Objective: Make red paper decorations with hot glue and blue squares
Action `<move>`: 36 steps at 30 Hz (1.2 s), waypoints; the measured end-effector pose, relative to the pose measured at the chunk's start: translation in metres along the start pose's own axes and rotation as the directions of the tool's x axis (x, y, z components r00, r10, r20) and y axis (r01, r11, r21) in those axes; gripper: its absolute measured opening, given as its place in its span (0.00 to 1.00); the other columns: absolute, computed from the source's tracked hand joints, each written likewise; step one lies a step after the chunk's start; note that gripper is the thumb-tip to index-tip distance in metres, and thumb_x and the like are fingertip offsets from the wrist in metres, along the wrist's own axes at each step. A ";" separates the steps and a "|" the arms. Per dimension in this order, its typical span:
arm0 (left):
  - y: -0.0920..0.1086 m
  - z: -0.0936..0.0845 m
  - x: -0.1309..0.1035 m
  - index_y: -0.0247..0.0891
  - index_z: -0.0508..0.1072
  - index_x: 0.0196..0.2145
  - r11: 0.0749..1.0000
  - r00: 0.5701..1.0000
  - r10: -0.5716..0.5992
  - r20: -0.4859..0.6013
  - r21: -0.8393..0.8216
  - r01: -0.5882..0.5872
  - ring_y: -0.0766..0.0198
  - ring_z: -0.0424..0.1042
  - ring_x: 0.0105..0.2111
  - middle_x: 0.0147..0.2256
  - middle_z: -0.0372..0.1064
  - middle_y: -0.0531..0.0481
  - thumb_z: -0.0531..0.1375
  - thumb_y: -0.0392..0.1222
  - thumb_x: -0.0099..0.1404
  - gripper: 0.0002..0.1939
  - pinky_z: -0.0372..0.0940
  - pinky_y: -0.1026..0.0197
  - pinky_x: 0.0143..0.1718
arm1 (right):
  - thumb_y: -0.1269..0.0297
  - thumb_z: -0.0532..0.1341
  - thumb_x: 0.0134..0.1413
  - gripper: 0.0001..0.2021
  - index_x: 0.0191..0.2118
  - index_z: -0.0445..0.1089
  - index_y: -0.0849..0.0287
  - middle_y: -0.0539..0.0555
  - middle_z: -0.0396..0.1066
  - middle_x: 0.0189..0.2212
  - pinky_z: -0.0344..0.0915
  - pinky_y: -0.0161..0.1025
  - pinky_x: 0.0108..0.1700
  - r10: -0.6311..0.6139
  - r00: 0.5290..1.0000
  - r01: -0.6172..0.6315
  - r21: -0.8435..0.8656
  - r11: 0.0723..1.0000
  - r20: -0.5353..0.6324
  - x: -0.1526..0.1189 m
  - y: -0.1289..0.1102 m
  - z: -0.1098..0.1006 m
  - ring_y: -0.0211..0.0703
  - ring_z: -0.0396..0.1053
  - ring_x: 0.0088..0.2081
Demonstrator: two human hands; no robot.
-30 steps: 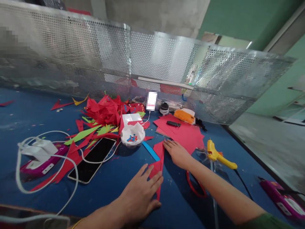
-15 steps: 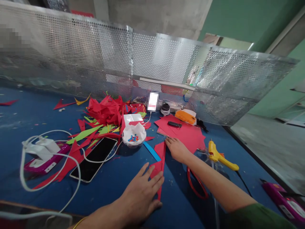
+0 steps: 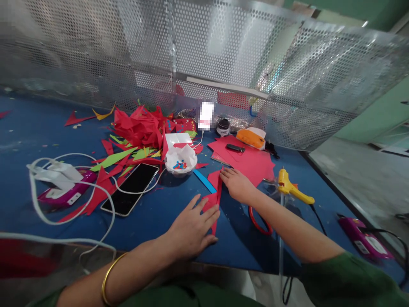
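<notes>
A narrow folded piece of red paper (image 3: pixel 214 200) lies on the blue table between my hands. My left hand (image 3: pixel 195 224) rests on its near part, fingers spread flat. At the far end, my right hand (image 3: pixel 238 184) touches the paper's edge with its fingertips, the fingers stretched out. Just left of the piece is a blue paper strip (image 3: pixel 205 181). A white bowl (image 3: pixel 181 164) lined with paper and holding small blue and red bits stands behind the strip. Red-handled scissors (image 3: pixel 259 221), their blades hidden, lie under my right forearm.
Red sheets (image 3: pixel 252 164) bear a black cutter-like object (image 3: pixel 235 148). A yellow glue gun (image 3: pixel 290 187) lies right. Red and green scraps (image 3: pixel 140 132), a phone (image 3: pixel 132 189), white cables and a purple power strip (image 3: pixel 68 192) fill the left. A perforated metal screen (image 3: pixel 223 47) stands behind.
The view has tilted down, so the table appears higher and its near edge shows. Both hands stay on the red paper in nearly the same places.
</notes>
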State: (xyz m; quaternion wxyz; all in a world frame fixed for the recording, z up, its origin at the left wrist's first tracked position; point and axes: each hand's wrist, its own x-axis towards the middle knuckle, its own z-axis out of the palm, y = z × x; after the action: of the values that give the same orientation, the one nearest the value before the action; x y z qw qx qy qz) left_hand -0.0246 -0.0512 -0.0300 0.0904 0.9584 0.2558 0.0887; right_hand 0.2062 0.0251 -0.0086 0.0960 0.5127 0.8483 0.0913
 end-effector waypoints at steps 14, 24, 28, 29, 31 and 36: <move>0.001 0.002 -0.001 0.36 0.65 0.63 1.000 0.994 -0.020 -0.112 -0.010 0.019 0.40 0.62 0.62 0.60 0.67 0.42 0.53 0.60 0.69 0.33 0.44 0.35 0.66 | 0.75 0.57 0.55 0.26 0.60 0.66 0.75 0.68 0.68 0.59 0.58 0.48 0.64 -0.028 0.997 0.019 -0.123 0.992 -0.075 -0.022 -0.021 -0.015 0.56 0.64 0.62; -0.009 -0.015 -0.001 0.29 0.67 0.60 0.931 0.915 -0.317 -0.248 0.100 0.350 0.48 0.68 0.58 0.58 0.70 0.37 0.50 0.39 0.73 0.21 0.60 0.44 0.59 | 0.66 0.61 0.60 0.12 0.46 0.75 0.65 0.62 0.79 0.45 0.55 0.55 0.64 0.146 0.936 -0.106 0.137 0.985 -0.320 -0.105 -0.088 -0.035 0.56 0.72 0.53; -0.003 -0.011 -0.008 0.30 0.67 0.60 0.950 0.950 -0.287 -0.126 0.089 0.298 0.49 0.67 0.59 0.58 0.69 0.39 0.53 0.42 0.72 0.22 0.60 0.46 0.61 | 0.65 0.61 0.60 0.15 0.50 0.73 0.66 0.61 0.78 0.49 0.55 0.56 0.63 0.186 0.922 -0.098 0.258 0.961 -0.339 -0.120 -0.115 -0.014 0.54 0.72 0.52; 0.000 -0.009 -0.009 0.30 0.67 0.60 0.955 0.955 -0.275 -0.108 0.086 0.284 0.49 0.66 0.59 0.59 0.69 0.40 0.53 0.42 0.72 0.22 0.59 0.46 0.61 | 0.65 0.60 0.61 0.15 0.51 0.73 0.67 0.61 0.77 0.49 0.55 0.56 0.63 0.187 0.914 -0.093 0.263 0.960 -0.361 -0.120 -0.119 -0.010 0.53 0.73 0.52; 0.004 -0.007 -0.011 0.31 0.67 0.61 0.961 0.962 -0.257 -0.090 0.085 0.264 0.49 0.65 0.60 0.59 0.68 0.40 0.53 0.42 0.72 0.23 0.58 0.45 0.62 | 0.67 0.58 0.62 0.15 0.51 0.73 0.67 0.61 0.77 0.49 0.54 0.56 0.63 0.164 0.896 -0.071 0.231 0.970 -0.413 -0.119 -0.121 -0.006 0.52 0.73 0.51; 0.005 -0.006 -0.010 0.33 0.68 0.60 0.964 0.968 -0.231 -0.098 0.109 0.241 0.49 0.66 0.59 0.59 0.69 0.42 0.54 0.41 0.72 0.21 0.56 0.43 0.62 | 0.75 0.55 0.63 0.13 0.49 0.74 0.70 0.62 0.78 0.46 0.55 0.56 0.63 0.033 0.895 -0.003 0.070 0.998 -0.444 -0.114 -0.117 -0.010 0.49 0.74 0.45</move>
State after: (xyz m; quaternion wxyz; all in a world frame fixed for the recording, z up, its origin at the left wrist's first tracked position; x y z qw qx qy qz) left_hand -0.0322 -0.0599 -0.0245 0.0317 0.9201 0.3768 0.1023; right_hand 0.1563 -0.1302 -0.0205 -0.1185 0.4890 0.8456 0.1783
